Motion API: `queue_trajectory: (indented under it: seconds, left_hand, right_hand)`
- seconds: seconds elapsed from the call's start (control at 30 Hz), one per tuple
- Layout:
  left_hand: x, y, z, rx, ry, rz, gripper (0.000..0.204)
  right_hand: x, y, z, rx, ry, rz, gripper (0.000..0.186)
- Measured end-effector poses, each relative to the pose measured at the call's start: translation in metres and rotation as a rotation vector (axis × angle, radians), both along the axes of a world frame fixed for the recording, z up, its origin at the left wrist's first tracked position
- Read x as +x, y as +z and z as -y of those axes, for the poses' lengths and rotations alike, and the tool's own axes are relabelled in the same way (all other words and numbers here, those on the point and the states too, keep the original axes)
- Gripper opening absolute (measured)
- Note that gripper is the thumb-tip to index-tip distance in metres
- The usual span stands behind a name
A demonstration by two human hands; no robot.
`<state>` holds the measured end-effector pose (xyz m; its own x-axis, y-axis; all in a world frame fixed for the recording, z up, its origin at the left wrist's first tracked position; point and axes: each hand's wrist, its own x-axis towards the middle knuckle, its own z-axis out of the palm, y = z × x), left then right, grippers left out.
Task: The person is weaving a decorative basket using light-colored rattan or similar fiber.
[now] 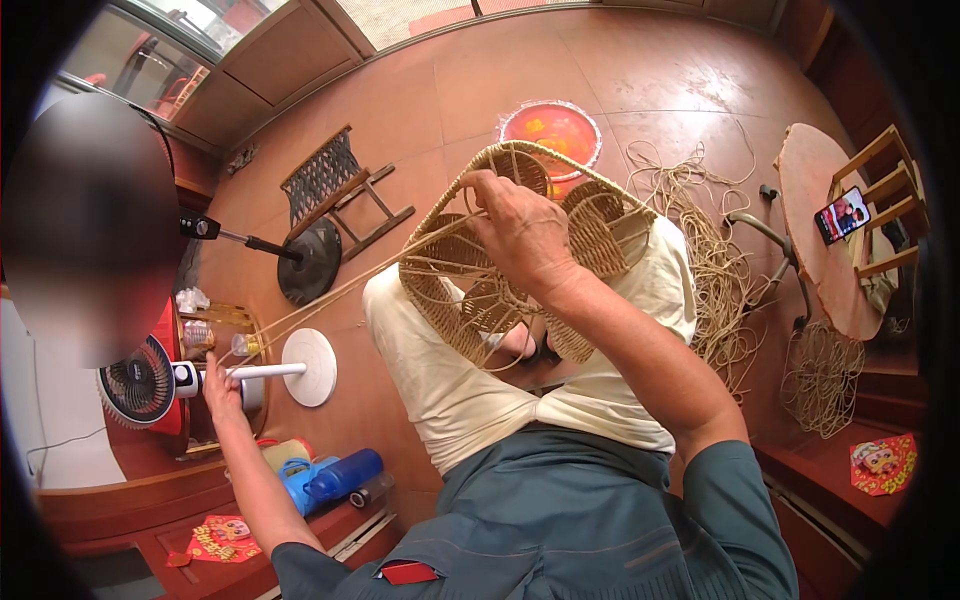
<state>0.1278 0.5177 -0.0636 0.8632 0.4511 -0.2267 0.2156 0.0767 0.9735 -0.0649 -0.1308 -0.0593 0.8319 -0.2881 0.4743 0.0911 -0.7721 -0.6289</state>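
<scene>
Over my lap rests a woven cord basket (600, 215), with a rope-wrapped curved rim and rounded, petal-like woven panels on a thin frame. My right hand (525, 225) is closed at its upper left rim, thumb and fingers pinched together; the fingertips are partly hidden. From the basket's left side a length of tan cord (335, 294) runs taut, in more than one strand, to my left hand (222, 388). That arm is stretched far out to the left, and the fingers hold the cord beside a white fan pole.
Loose cord (705, 265) lies heaped right of my knees, near a wire-like frame (820, 385). A red basin (583, 125) stands ahead. Left are a folding stool (325, 185), a black round base (310, 265) and a fan (140, 382). A round table (812, 220) holds a phone (843, 215).
</scene>
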Motion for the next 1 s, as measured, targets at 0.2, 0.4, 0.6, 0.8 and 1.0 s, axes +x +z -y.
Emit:
queue_trajectory:
  seconds: [0.2, 0.4, 0.6, 0.8, 1.0]
  left_hand:
    - [-0.037, 0.036, -0.157, 0.043, 0.359, -0.143, 0.031]
    - [-0.070, 0.016, -0.180, 0.088, 0.300, -0.202, 0.029]
    - [-0.072, -0.086, -0.033, 0.087, -0.034, -0.285, 0.034]
    - [-0.108, -0.115, 0.099, 0.015, -0.324, -0.282, 0.042]
    - [-0.120, -0.089, 0.198, -0.026, -0.504, -0.167, 0.040]
  right_hand:
    - [0.008, 0.006, -0.003, 0.078, 0.007, -0.075, 0.048]
    - [0.018, 0.004, -0.013, -0.076, -0.077, 0.017, 0.083]
    - [0.022, -0.003, -0.008, -0.341, -0.123, -0.027, 0.086]
    - [0.039, -0.008, -0.024, -0.486, -0.084, -0.044, 0.077]
    - [0.048, -0.023, -0.037, -0.393, -0.193, -0.039, 0.059]
